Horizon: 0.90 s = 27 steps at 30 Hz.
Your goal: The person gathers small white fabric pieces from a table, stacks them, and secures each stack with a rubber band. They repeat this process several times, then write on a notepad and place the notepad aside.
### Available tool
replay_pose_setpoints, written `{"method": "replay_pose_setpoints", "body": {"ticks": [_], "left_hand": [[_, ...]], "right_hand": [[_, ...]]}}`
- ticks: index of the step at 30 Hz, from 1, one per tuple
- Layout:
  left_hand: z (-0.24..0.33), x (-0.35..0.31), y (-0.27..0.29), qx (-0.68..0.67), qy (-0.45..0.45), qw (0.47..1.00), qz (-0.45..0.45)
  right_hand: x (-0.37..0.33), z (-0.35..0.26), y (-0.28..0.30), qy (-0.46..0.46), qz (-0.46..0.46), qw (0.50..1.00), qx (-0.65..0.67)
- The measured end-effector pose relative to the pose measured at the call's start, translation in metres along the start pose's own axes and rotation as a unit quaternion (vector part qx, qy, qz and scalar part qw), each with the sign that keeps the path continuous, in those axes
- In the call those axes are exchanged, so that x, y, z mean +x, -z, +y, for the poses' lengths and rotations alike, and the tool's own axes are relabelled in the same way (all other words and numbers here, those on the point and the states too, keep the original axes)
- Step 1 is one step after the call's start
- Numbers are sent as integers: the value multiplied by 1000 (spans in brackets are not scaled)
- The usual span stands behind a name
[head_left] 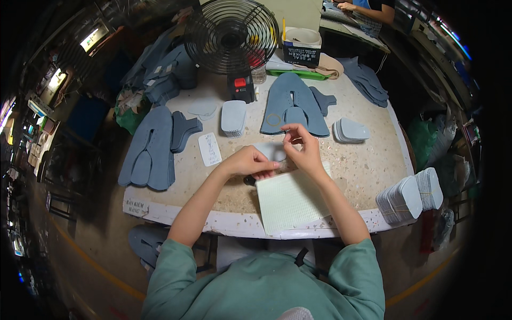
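Note:
Between my hands is a pale grey rounded piece (269,150), partly covered by fingers. My left hand (249,162) is closed at its near edge, thumb over fingers. Just to the right, my right hand (304,151) is raised in a pinch; whatever is between its fingertips is too small to make out. Under my right wrist lies a lined paper pad (293,200). Beyond the hands rests a stack of blue-grey shoe uppers (290,98) with a rubber band (274,119) on top. A small dark object (249,181) shows beside my left hand.
More blue-grey uppers (148,154) lie at the left. Pale pieces are stacked (233,117) near a black fan (231,37), at the right (351,130), and in banded bundles (399,201) on the right edge. A handwritten card (209,149) lies left. A co-worker's hand (346,6) shows far right.

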State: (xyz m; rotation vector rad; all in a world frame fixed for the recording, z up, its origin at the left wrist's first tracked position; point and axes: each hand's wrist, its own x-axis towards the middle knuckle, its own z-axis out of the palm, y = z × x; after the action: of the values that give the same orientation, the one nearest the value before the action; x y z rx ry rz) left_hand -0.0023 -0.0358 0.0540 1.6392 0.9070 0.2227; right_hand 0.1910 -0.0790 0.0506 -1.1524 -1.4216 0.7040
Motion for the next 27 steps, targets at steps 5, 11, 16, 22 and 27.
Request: {"method": "replay_pose_setpoints", "body": {"ticks": [5,11,16,22,27], "left_hand": [[-2,3,-1,208,-154,941,219],[-17,11,-6,273,-274,902,190],[-21,12,0,211,-202,945,147],[-22,20,2,266,-274,901,205],[-19,11,-5,262,-244,916,179]], "right_hand": [[5,16,15,41,-111,960,-252],[-3,29,1,179,-108,906,-369],[2,33,0,203,-26,893,-401],[-3,31,5,84,-83,939,-324],[-3,34,-5,168,-54,909,-378]]}}
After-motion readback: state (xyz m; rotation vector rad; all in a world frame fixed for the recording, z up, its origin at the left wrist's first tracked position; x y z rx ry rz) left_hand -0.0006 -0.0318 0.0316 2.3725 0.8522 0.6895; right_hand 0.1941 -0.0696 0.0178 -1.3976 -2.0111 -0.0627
